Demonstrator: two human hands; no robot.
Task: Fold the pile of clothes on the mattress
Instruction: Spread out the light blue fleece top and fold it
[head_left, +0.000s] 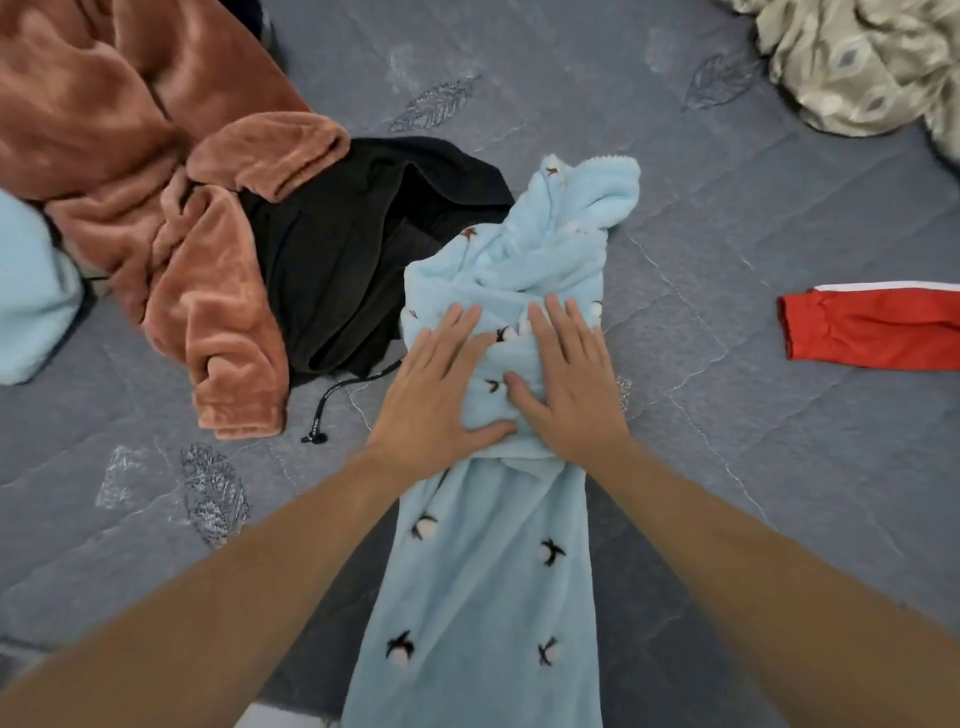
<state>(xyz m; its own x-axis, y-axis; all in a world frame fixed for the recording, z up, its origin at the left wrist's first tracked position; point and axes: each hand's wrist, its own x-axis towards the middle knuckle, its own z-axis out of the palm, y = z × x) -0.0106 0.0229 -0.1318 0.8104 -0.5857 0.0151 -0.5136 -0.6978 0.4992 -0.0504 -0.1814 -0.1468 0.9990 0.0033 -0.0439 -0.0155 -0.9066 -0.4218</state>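
So you've got both palms down on the light blue fleece garment, which runs lengthwise down the middle of the grey quilted mattress toward you, its far end bunched up. Your left hand lies flat on its left edge, fingers straight and spread, thumb stretched across toward the right. Your right hand sits just beside it, fingers straight too, pressing on the fabric and gripping nothing. The thumbs nearly meet. Off to the left, the rust-brown plush garment lies crumpled, partly over a black garment with a drawstring, which touches the blue one. A red piece lies well apart on the right, and a patterned beige cloth is heaped at the far right corner.
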